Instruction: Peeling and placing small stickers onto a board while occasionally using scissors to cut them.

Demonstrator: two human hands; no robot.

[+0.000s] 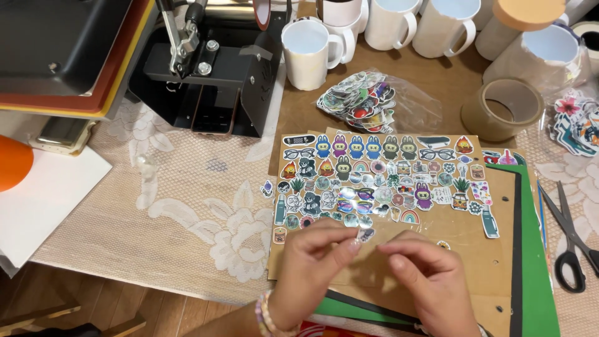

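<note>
The left hand (310, 262) pinches a small sticker (365, 234) between thumb and fingers, at the low edge of the brown cardboard sheet (462, 237). The right hand (430, 278), at 4 o'clock from the sticker, has its fingers bent and closed lightly, their tips just beside it. Many colourful stickers (380, 178) lie in rows at 12 o'clock. White mugs (309, 50) stand far at the back of the bench, scissors (571, 240) at 3 o'clock.

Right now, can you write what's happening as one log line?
left hand: pinching small sticker | right hand: fingertips by sticker | brown board: rows of stickers | scissors: lying at right | white mugs: behind
</note>
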